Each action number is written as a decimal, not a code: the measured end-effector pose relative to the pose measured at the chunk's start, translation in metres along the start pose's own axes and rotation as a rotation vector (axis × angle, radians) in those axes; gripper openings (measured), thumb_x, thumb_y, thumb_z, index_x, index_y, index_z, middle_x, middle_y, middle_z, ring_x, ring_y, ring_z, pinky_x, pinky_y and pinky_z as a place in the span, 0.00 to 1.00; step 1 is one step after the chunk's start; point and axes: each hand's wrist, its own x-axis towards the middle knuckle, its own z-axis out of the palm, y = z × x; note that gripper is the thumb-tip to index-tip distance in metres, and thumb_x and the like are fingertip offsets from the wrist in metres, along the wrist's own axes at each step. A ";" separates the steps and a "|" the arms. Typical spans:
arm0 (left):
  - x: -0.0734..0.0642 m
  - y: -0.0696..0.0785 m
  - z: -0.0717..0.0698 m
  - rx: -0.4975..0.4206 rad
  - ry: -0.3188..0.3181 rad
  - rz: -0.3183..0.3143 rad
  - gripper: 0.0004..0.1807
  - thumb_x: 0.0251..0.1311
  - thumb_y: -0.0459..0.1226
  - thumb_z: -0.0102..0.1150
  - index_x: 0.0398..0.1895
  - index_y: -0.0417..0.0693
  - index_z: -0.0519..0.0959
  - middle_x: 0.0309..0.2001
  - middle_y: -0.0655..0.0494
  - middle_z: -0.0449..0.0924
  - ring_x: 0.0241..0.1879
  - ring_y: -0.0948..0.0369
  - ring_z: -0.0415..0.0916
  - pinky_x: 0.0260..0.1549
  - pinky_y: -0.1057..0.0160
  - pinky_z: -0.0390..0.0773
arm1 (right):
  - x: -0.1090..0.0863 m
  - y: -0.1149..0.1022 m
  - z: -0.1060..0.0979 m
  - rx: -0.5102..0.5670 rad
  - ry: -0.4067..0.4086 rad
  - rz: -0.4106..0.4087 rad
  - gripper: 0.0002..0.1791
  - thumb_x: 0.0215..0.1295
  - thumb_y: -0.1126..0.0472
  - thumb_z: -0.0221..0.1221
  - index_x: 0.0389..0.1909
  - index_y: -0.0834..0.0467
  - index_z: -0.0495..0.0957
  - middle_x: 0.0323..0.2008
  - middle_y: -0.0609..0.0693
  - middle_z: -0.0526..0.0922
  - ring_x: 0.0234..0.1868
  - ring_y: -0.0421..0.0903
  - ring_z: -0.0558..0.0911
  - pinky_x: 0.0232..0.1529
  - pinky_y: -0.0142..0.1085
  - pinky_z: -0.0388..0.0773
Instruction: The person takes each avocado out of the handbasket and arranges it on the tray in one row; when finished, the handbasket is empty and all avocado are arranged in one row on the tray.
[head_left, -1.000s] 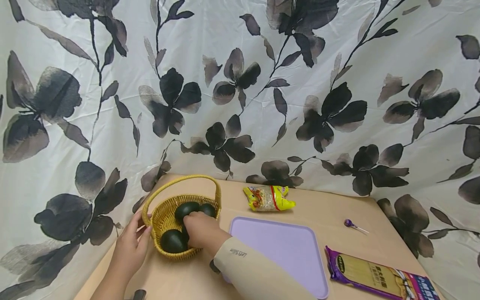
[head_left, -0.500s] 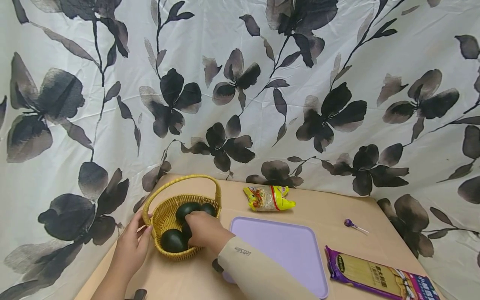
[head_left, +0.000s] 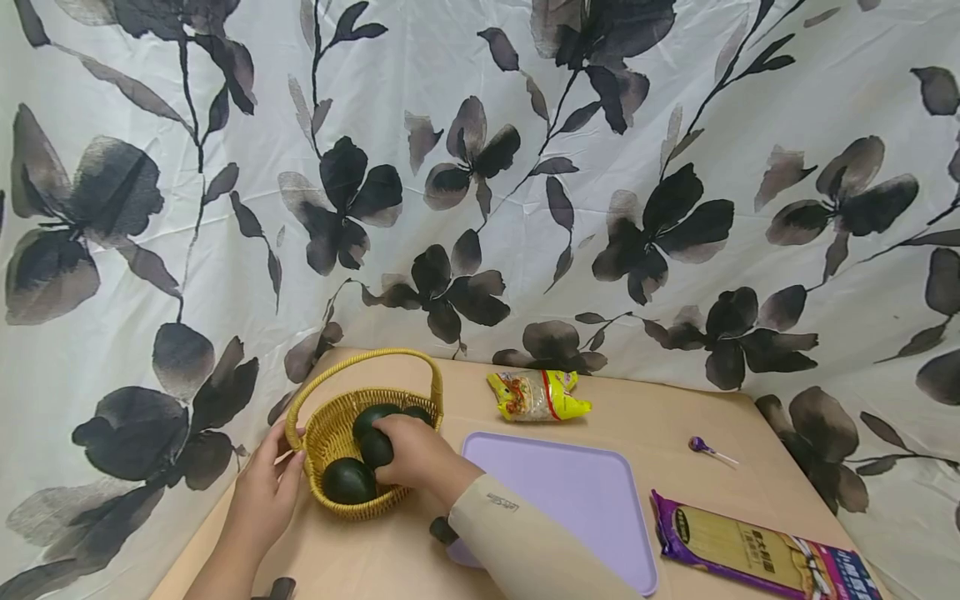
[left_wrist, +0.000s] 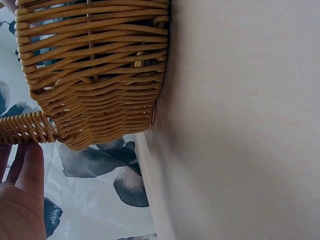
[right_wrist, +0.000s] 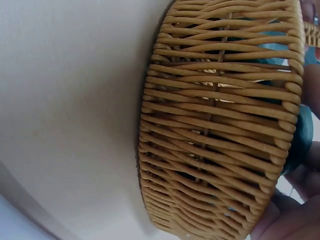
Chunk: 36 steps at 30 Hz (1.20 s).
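A yellow wicker basket (head_left: 318, 437) with an arched handle (head_left: 360, 358) stands at the left of the table. My left hand (head_left: 262, 492) holds the handle's lower left end, thumb in front and fingers behind; the left wrist view shows the fingers (left_wrist: 31, 170) against the woven handle base. Inside the basket, my right hand (head_left: 420, 457) grips a dark green avocado (head_left: 377, 448), seen at the rim in the right wrist view. Another avocado (head_left: 348, 481) lies at the near side, and one more (head_left: 371, 417) lies behind the gripped one. A further dark one (head_left: 418, 412) is partly hidden by the hand.
Right of the basket lies a lilac tray (head_left: 555, 492), partly under my right sleeve. A yellow snack-like packet (head_left: 536, 396) lies behind it. Farther right are a purple lollipop (head_left: 699, 446) and a purple pack of noodles (head_left: 757, 546). A floral cloth hangs behind.
My right hand has shifted slightly right and up, and the avocado in its grip now shows more clearly. The left hand and the basket have stayed in place.
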 end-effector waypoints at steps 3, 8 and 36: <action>0.000 0.001 0.000 -0.005 0.004 0.001 0.27 0.74 0.31 0.54 0.74 0.40 0.63 0.60 0.45 0.77 0.59 0.88 0.62 0.57 0.93 0.64 | -0.002 0.005 -0.001 0.061 0.031 -0.026 0.42 0.55 0.51 0.74 0.72 0.49 0.71 0.68 0.41 0.76 0.68 0.38 0.75 0.65 0.29 0.78; 0.000 0.002 0.000 -0.020 0.009 0.008 0.28 0.74 0.30 0.55 0.74 0.39 0.63 0.60 0.44 0.78 0.58 0.90 0.60 0.56 0.93 0.64 | -0.007 0.009 -0.005 0.182 0.075 -0.022 0.40 0.55 0.51 0.74 0.71 0.48 0.72 0.69 0.40 0.75 0.66 0.38 0.75 0.61 0.28 0.80; -0.003 -0.001 0.002 -0.003 -0.006 -0.004 0.28 0.76 0.31 0.52 0.75 0.40 0.61 0.61 0.44 0.76 0.58 0.92 0.58 0.55 0.93 0.65 | -0.049 0.032 -0.027 0.492 0.240 0.029 0.37 0.53 0.52 0.75 0.67 0.44 0.75 0.62 0.41 0.79 0.55 0.43 0.81 0.52 0.34 0.85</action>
